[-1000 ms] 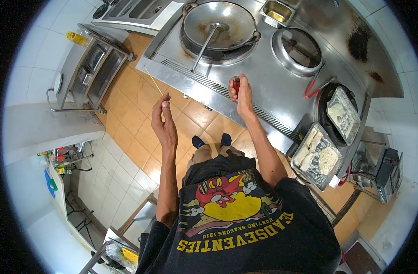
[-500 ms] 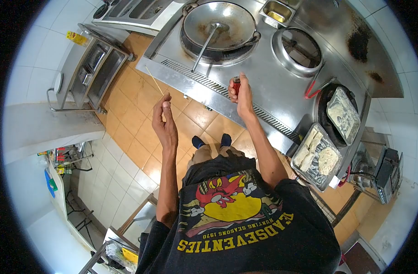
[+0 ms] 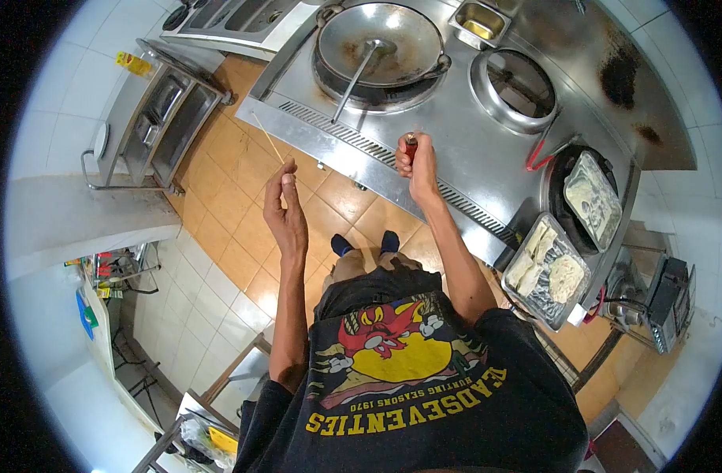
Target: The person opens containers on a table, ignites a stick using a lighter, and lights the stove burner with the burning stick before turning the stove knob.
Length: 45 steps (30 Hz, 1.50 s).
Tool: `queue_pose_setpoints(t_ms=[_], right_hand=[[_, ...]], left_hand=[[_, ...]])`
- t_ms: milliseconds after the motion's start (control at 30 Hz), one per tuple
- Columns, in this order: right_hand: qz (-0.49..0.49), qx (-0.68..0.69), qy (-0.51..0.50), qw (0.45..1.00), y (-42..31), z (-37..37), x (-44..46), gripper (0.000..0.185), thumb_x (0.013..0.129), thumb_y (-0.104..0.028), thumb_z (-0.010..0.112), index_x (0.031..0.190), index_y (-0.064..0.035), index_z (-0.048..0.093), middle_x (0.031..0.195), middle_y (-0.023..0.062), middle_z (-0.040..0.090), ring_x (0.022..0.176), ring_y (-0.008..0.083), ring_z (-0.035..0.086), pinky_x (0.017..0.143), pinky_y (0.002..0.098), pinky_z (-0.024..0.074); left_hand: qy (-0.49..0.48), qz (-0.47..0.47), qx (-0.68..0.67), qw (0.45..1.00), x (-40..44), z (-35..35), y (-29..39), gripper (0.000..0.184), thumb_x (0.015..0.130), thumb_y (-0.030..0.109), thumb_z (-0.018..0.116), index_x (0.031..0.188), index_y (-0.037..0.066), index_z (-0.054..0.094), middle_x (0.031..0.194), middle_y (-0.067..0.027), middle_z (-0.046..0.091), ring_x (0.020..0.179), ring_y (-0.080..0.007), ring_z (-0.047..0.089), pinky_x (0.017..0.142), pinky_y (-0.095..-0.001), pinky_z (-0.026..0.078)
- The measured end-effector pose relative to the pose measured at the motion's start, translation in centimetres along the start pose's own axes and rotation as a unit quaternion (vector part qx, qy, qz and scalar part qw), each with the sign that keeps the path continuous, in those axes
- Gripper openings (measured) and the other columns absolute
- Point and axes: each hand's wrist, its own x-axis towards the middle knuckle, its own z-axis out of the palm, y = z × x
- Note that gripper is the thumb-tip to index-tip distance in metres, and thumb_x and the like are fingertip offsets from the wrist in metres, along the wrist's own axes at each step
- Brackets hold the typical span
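Observation:
Between the thumb and fingers of my left hand (image 3: 286,209) is a thin wooden skewer (image 3: 267,139), slanting up and to the left over the floor. My right hand (image 3: 424,165) is wrapped round a red lighter (image 3: 411,148), held upright by the front edge of the steel stove (image 3: 455,130). The thumb lies near the lighter's top; a flame cannot be made out clearly. Skewer and lighter are well apart. Beyond the hands a large wok (image 3: 341,51) sits on a burner, with a long-handled ladle (image 3: 356,81) resting in it.
An open burner ring (image 3: 481,101) is right of the wok. A small metal pan (image 3: 460,25) with yellowish liquid stands behind. On the right are two trays of pale, floury food, one on the stove corner (image 3: 588,285) and one over a dark wok (image 3: 611,238). A steel cart (image 3: 132,142) stands left.
My right thumb has come down from its raised position onto the top of the lighter. The left hand and skewer have hardly moved.

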Motion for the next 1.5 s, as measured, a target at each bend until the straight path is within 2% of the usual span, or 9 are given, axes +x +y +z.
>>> queue_pose_setpoints(t_ms=[333,533,733,933,1133,1233,1433,1500], right_hand=[[0.003,-0.049,0.020,0.999,-0.4,0.8,-0.5,0.034,0.092,-0.034,0.029,0.069,-0.0127,0.043,0.052,-0.0052,0.035,0.043,0.0045,0.026,0.039,0.0218,0.0204],[-0.009,-0.031,-0.019,0.999,0.1,-0.2,-0.6,0.036,0.094,-0.039,0.031,0.072,-0.0136,0.043,0.054,-0.0057,0.036,0.044,0.0044,0.028,0.040,0.0211,0.0213],[-0.003,-0.050,0.030,0.998,-0.5,0.8,-0.8,0.034,0.092,-0.036,0.029,0.071,-0.0134,0.044,0.053,-0.0052,0.035,0.044,0.0049,0.028,0.039,0.0217,0.0211],[-0.004,-0.032,-0.012,0.999,0.2,-0.5,-0.5,0.035,0.094,-0.039,0.029,0.074,-0.0133,0.044,0.055,-0.0052,0.036,0.045,0.0046,0.029,0.040,0.0220,0.0220],[-0.022,-0.068,0.011,0.997,-0.3,0.3,-1.0,0.034,0.093,-0.034,0.029,0.072,-0.0125,0.044,0.054,-0.0050,0.036,0.044,0.0046,0.027,0.039,0.0218,0.0209],[-0.021,-0.011,0.022,0.999,0.0,-0.4,-0.7,0.033,0.094,-0.034,0.029,0.075,-0.0126,0.044,0.057,-0.0048,0.038,0.045,0.0046,0.028,0.039,0.0214,0.0206],[-0.040,-0.031,0.004,0.999,-0.5,-0.5,-0.9,0.033,0.093,-0.034,0.030,0.075,-0.0125,0.046,0.057,-0.0043,0.039,0.045,0.0046,0.030,0.039,0.0215,0.0212],[-0.007,-0.033,0.003,0.999,-0.6,-0.8,-0.7,0.027,0.093,-0.033,0.033,0.083,-0.0115,0.046,0.059,-0.0031,0.042,0.048,0.0055,0.035,0.041,0.0219,0.0252]], left_hand=[[0.000,0.005,0.004,1.000,-0.2,0.1,-0.2,0.033,0.099,0.027,0.049,0.116,0.002,0.062,0.109,-0.0123,0.064,0.105,-0.0208,0.057,0.092,-0.0338,0.044],[0.003,0.013,0.001,1.000,-0.3,0.0,-0.4,0.033,0.098,0.027,0.049,0.115,0.002,0.063,0.108,-0.0122,0.064,0.104,-0.0206,0.057,0.091,-0.0341,0.044],[0.004,0.010,-0.002,1.000,-0.3,0.2,-0.3,0.033,0.098,0.027,0.049,0.115,0.002,0.063,0.108,-0.0123,0.064,0.103,-0.0200,0.057,0.092,-0.0342,0.044],[0.002,0.001,-0.004,1.000,-0.3,0.2,-0.1,0.034,0.098,0.027,0.049,0.115,0.002,0.063,0.110,-0.0123,0.064,0.104,-0.0198,0.057,0.092,-0.0339,0.043],[-0.002,0.000,-0.004,1.000,-0.3,0.4,0.0,0.034,0.098,0.028,0.050,0.116,0.002,0.063,0.110,-0.0121,0.064,0.105,-0.0202,0.058,0.092,-0.0342,0.043],[0.000,0.003,-0.007,1.000,-0.3,0.5,-0.1,0.035,0.098,0.029,0.049,0.116,0.002,0.063,0.111,-0.0118,0.064,0.105,-0.0205,0.058,0.092,-0.0345,0.044],[0.002,0.001,0.000,1.000,-0.3,0.7,0.1,0.034,0.098,0.029,0.050,0.115,0.002,0.063,0.111,-0.0117,0.064,0.105,-0.0207,0.058,0.092,-0.0346,0.044],[-0.010,0.004,0.009,1.000,-0.4,0.8,-0.1,0.035,0.099,0.028,0.048,0.116,0.002,0.062,0.113,-0.0110,0.064,0.106,-0.0201,0.057,0.094,-0.0342,0.043]])
